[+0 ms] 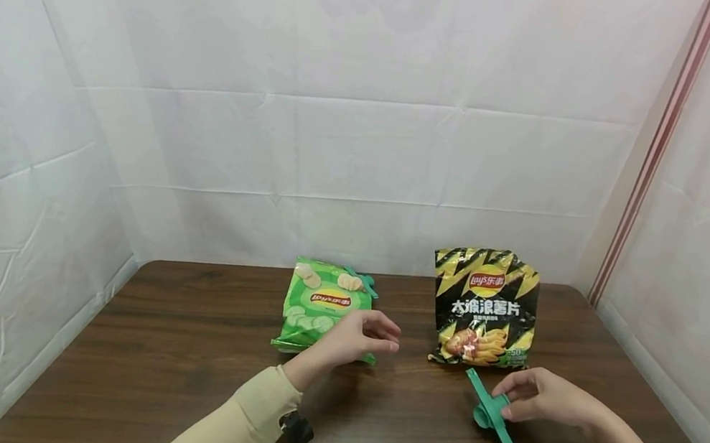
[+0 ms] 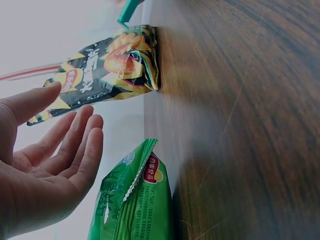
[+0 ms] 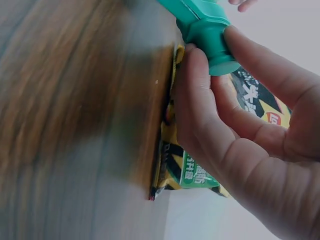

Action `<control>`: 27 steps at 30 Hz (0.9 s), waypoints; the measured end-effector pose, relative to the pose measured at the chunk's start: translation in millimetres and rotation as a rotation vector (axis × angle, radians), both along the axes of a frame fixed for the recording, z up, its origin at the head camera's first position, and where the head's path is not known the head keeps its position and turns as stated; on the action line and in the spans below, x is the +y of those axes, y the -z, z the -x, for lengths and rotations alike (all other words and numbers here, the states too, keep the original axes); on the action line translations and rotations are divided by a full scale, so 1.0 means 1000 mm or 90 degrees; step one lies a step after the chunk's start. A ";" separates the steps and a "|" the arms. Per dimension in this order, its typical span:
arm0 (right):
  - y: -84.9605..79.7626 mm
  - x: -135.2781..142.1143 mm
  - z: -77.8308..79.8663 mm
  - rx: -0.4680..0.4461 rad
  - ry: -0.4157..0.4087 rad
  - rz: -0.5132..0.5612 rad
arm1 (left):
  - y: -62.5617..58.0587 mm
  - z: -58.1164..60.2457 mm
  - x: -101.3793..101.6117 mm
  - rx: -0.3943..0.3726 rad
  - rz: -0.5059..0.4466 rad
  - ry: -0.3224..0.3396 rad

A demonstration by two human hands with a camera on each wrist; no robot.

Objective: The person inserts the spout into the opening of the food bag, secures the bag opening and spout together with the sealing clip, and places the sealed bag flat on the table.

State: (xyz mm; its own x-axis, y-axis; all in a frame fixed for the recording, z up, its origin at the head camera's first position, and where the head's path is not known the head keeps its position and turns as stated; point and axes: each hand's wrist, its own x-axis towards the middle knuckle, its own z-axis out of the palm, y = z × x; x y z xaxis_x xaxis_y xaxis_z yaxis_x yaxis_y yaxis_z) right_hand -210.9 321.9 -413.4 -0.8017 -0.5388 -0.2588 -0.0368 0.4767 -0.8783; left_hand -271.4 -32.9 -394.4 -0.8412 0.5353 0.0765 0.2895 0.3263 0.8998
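Head view: right hand [image 1: 538, 396] pinches green clip [image 1: 494, 411] in front of black chip bag [image 1: 485, 307]

The black chip bag stands upright on a dark, wood-grained table [image 1: 170, 375], whose far edge runs behind it. Light pools as a dull sheen on the tabletop in front of the bag, and the left wrist view picks out fine scratches in the surface. Behind the bag hangs a creased white back sheet [image 1: 362, 150], its folds making a loose grid; a left sheet [image 1: 24, 216] and a right sheet [image 1: 706, 215] close in the sides. A red-striped band [image 1: 662, 138] climbs the corner to the bag's right.

Left of the black chip bag, a green chip bag [image 1: 307, 303] sits well apart from it, with a second clip [image 1: 367, 281] at its upper right corner. Between viewer and green chip bag, the left hand [image 1: 356, 333] is held in the air, fingers gently bent, thumb apart, grasping nothing. The right hand's thumb and fingers close narrowly about the green clip.
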 end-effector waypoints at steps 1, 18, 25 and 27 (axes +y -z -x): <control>0.000 -0.001 0.000 -0.001 0.001 0.005 | 0.000 0.000 0.000 0.001 0.000 0.001; -0.018 -0.015 0.006 0.048 0.035 -0.017 | -0.004 0.004 0.007 0.009 0.000 0.004; -0.027 -0.025 0.011 0.076 0.034 -0.022 | -0.007 0.003 0.010 0.017 -0.009 0.009; -0.030 -0.028 0.014 0.077 0.037 -0.024 | -0.008 0.003 0.011 0.023 -0.009 0.010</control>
State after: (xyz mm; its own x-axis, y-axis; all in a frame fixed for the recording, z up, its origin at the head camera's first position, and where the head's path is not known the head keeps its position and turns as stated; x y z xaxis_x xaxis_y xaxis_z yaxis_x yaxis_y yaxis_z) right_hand -224.4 293.6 -383.6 -0.8574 -0.4827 -0.1782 -0.1126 0.5139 -0.8504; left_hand -274.7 -21.9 -386.4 -0.8292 0.5471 0.1142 0.3268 0.3088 0.8932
